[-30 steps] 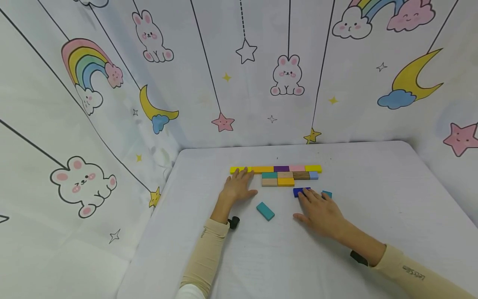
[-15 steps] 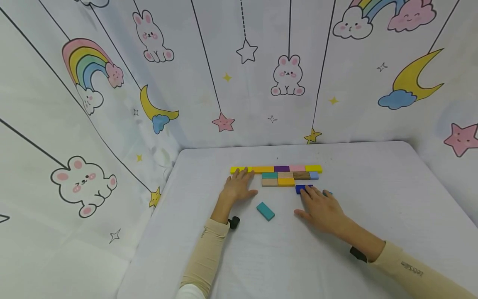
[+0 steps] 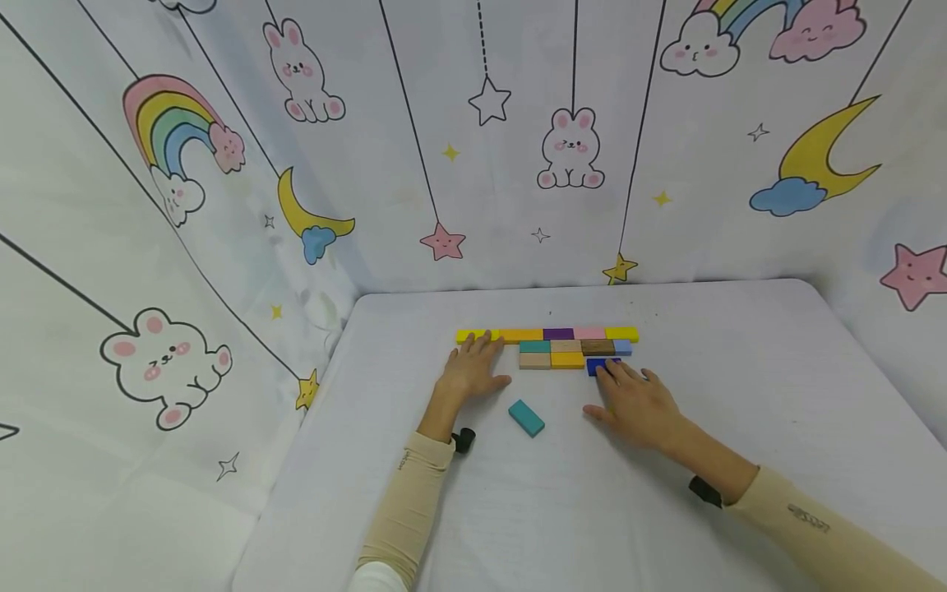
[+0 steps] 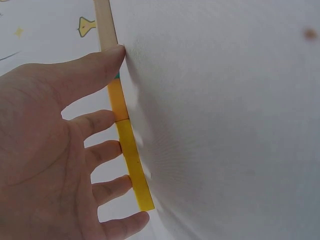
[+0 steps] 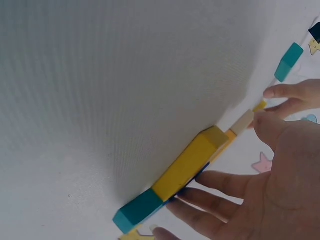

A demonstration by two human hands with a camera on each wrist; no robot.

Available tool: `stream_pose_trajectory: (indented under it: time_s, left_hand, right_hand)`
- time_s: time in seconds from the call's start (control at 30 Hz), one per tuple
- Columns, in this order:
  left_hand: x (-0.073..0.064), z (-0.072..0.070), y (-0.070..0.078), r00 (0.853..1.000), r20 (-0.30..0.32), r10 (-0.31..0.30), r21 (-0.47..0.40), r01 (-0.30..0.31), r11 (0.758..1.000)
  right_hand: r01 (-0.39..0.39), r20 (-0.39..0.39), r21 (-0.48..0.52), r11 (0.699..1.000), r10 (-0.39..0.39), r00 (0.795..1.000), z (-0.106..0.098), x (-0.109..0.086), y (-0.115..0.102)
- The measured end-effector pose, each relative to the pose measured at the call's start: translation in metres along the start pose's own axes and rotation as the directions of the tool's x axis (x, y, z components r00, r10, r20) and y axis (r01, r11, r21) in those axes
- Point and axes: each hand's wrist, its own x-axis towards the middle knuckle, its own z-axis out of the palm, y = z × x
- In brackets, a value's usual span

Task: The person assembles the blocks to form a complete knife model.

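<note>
My left hand (image 3: 468, 370) rests with straight, spread fingers against the yellow block (image 3: 466, 336) and orange block (image 3: 521, 335) at the left of the back row. My right hand (image 3: 642, 407) touches a dark blue block (image 3: 594, 367) with its fingertips, fingers extended. That block sits at the right end of the third row, beside an orange-yellow block (image 3: 567, 360). In the right wrist view a yellow block (image 5: 187, 165) and a teal block (image 5: 139, 210) lie close by the right fingers; the head view mostly hides them under the hand.
A loose teal block (image 3: 526, 418) lies aslant in front of the rows. Purple (image 3: 558, 334), pink (image 3: 589, 333) and brown (image 3: 597, 347) blocks fill out the rows. White cloth covers the table (image 3: 740, 395); a printed curtain (image 3: 503, 197) rises behind it.
The right hand has slid the dark blue block away from the person and slightly right, up to the rows. The left hand has stayed where it was.
</note>
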Motion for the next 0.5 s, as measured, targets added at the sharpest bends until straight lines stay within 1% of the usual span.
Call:
stream_pose_trajectory:
  time_s: [0.5]
  left_hand:
    - [-0.0017,-0.0022,0.0014,1.000,-0.005,0.002,0.006,-0.002,1.000]
  right_hand:
    - [0.008,-0.033,0.007,1.000,-0.008,0.999,-0.0008,0.0060,0.0004]
